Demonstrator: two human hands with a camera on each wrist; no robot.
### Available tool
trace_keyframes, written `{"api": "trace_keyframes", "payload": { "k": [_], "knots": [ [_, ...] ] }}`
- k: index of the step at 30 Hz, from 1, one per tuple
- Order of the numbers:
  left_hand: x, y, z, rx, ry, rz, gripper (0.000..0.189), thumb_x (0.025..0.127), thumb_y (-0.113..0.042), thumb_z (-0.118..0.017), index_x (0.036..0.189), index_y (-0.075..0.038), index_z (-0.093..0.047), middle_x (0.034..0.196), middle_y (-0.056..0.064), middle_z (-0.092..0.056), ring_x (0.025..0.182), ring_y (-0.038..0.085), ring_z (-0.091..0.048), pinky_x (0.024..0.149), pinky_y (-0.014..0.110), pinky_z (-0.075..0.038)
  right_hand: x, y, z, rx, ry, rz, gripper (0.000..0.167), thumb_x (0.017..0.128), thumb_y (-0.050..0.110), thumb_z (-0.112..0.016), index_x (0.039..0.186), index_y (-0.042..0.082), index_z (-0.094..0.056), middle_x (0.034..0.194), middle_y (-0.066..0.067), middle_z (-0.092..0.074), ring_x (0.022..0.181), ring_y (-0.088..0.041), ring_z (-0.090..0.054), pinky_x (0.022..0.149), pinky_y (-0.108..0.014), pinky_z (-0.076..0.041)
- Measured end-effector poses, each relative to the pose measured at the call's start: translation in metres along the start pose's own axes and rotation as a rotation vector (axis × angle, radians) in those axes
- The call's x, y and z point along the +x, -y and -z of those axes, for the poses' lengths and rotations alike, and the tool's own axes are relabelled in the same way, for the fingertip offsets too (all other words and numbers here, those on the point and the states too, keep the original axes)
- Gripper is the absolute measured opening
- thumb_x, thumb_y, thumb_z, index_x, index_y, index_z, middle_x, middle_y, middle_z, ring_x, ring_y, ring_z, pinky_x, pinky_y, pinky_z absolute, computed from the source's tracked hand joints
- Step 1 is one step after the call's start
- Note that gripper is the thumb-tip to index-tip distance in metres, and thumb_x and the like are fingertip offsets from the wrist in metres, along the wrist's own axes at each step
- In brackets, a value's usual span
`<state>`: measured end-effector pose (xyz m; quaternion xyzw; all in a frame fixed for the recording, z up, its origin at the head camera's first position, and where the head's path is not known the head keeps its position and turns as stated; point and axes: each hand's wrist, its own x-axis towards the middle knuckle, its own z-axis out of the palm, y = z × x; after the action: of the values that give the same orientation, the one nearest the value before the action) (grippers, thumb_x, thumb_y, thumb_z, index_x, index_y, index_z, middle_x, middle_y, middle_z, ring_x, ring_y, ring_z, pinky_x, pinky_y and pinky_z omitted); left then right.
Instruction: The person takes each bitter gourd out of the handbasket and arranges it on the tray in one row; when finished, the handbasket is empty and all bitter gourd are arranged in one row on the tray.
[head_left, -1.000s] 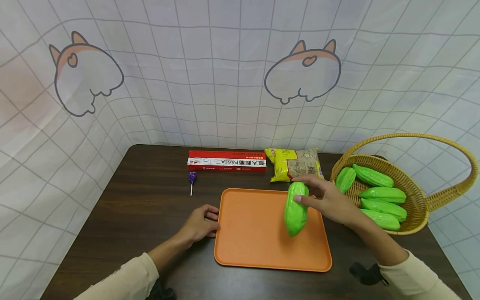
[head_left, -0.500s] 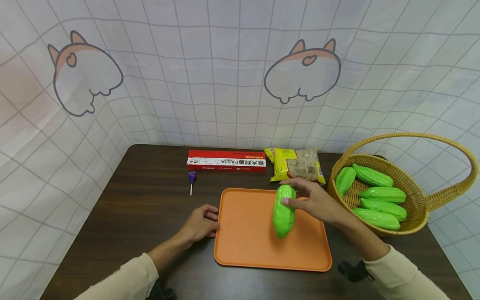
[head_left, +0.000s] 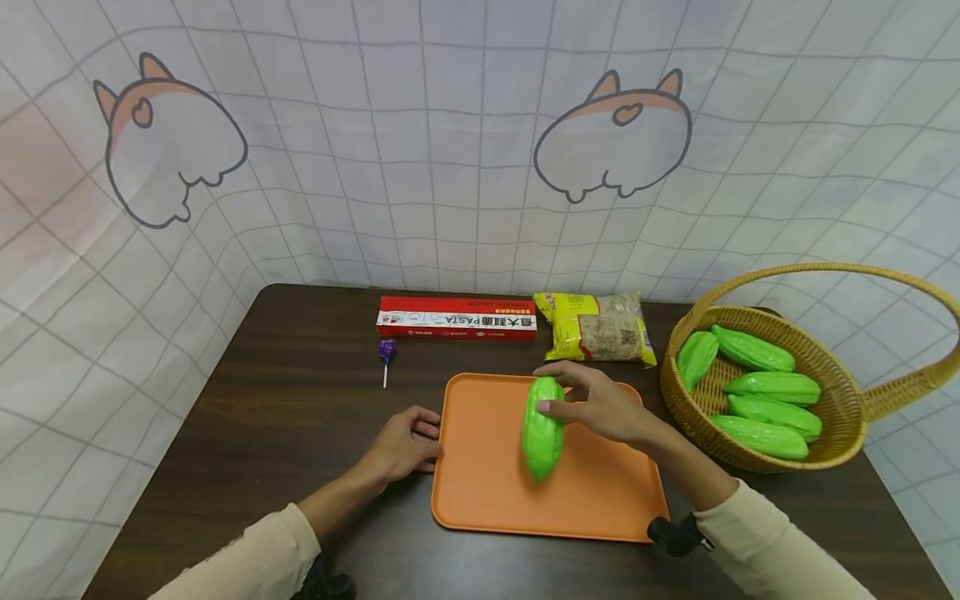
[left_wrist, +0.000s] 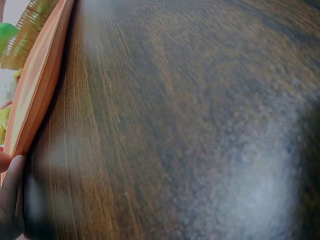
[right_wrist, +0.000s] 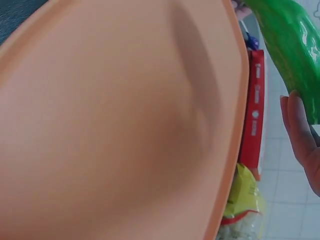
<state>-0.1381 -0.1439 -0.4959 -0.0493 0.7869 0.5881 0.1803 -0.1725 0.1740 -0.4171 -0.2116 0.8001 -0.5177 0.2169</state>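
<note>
My right hand (head_left: 602,407) grips a bright green bitter melon (head_left: 542,433), thumb on the near side, and holds it slanting over the middle of the orange tray (head_left: 480,500). The right wrist view shows the glossy bitter melon (right_wrist: 290,45) raised off the tray, with fingers (right_wrist: 298,120) against its lower end and its shadow below. At the tray's left edge rests my left hand (head_left: 400,446), loosely bent, fingertips against the outside of the rim. Close up in the left wrist view, the fingers (left_wrist: 11,197) touch that tray rim (left_wrist: 40,95).
A wicker basket (head_left: 686,429) with a tall handle stands at the right, holding several more bitter melons (head_left: 772,386). Along the back lie a red pasta box (head_left: 456,318) and a yellow packet (head_left: 597,327). A purple lollipop (head_left: 386,350) lies left of the tray.
My right hand has carried the bitter melon leftward, from over the tray's right part to over its middle. My left hand has stayed at the tray's edge. The head view has shifted slightly.
</note>
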Motion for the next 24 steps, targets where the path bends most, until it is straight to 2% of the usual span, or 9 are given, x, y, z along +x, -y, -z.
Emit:
{"api": "trace_keyframes", "payload": {
  "k": [6, 13, 20, 24],
  "knots": [
    [0.0, -0.001, 0.0, -0.007, 0.004, 0.005, 0.045, 0.078, 0.004, -0.072, 0.121, 0.002, -0.059, 0.104, 0.015, -0.061, 0.077, 0.017, -0.065, 0.062, 0.036, -0.064, 0.014, -0.004, -0.009, 0.085, 0.075, 0.025, 0.047, 0.101, 0.023, -0.061, 0.143, 0.009, -0.049, 0.126, -0.021, -0.059, 0.097, -0.027, -0.071, 0.085, -0.037, -0.062],
    [0.0, -0.002, 0.0, -0.006, -0.002, 0.008, 0.045, 0.078, 0.003, -0.072, 0.121, 0.001, -0.059, 0.103, 0.014, -0.061, 0.077, 0.017, -0.065, 0.061, 0.035, -0.063, 0.026, -0.004, -0.016, 0.077, 0.087, 0.021, 0.047, 0.101, 0.024, -0.061, 0.144, 0.008, -0.05, 0.125, -0.018, -0.06, 0.098, -0.026, -0.07, 0.084, -0.038, -0.063],
    [0.0, -0.003, 0.0, 0.002, -0.002, 0.006, 0.044, 0.078, 0.003, -0.073, 0.121, 0.0, -0.06, 0.104, 0.014, -0.061, 0.078, 0.018, -0.065, 0.061, 0.035, -0.063, 0.034, -0.005, -0.018, 0.074, 0.099, 0.0, 0.055, 0.095, 0.021, -0.07, 0.145, 0.011, -0.049, 0.125, -0.017, -0.059, 0.098, -0.027, -0.07, 0.09, -0.054, -0.059],
    [0.0, -0.002, 0.0, 0.003, -0.002, 0.003, 0.044, 0.078, 0.003, -0.073, 0.12, 0.001, -0.06, 0.103, 0.015, -0.061, 0.078, 0.018, -0.064, 0.061, 0.035, -0.063, 0.039, -0.009, -0.019, 0.066, 0.114, -0.021, 0.059, 0.093, 0.02, -0.072, 0.146, 0.01, -0.048, 0.122, -0.016, -0.06, 0.099, -0.026, -0.069, 0.091, -0.055, -0.057]
  ]
}}
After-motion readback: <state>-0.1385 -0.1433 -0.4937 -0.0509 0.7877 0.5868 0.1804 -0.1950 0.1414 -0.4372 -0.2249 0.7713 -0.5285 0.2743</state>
